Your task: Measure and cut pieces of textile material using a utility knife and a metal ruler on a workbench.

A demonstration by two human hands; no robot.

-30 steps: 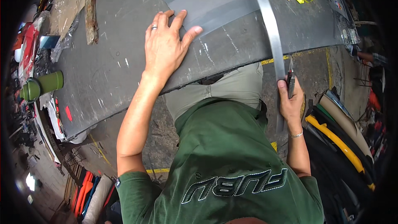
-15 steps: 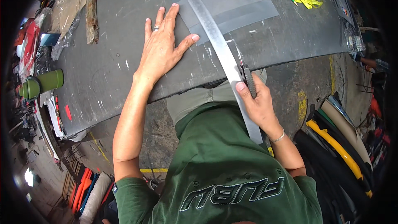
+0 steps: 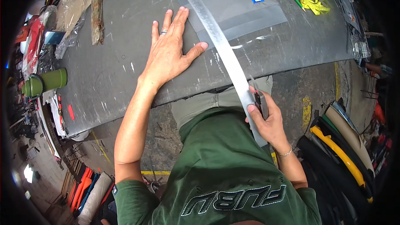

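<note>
Metal ruler (image 3: 216,41) crosses the grey sheet (image 3: 104,79); your right hand (image 3: 268,121) grips its near end with a half-hidden knife (image 3: 259,100), your left hand (image 3: 168,54) spread flat beside it.

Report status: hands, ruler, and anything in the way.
Left hand flat on grey sheet, fingers spread. Right hand grips utility knife against long metal ruler at the sheet's near edge. Nothing across the ruler line.
</note>
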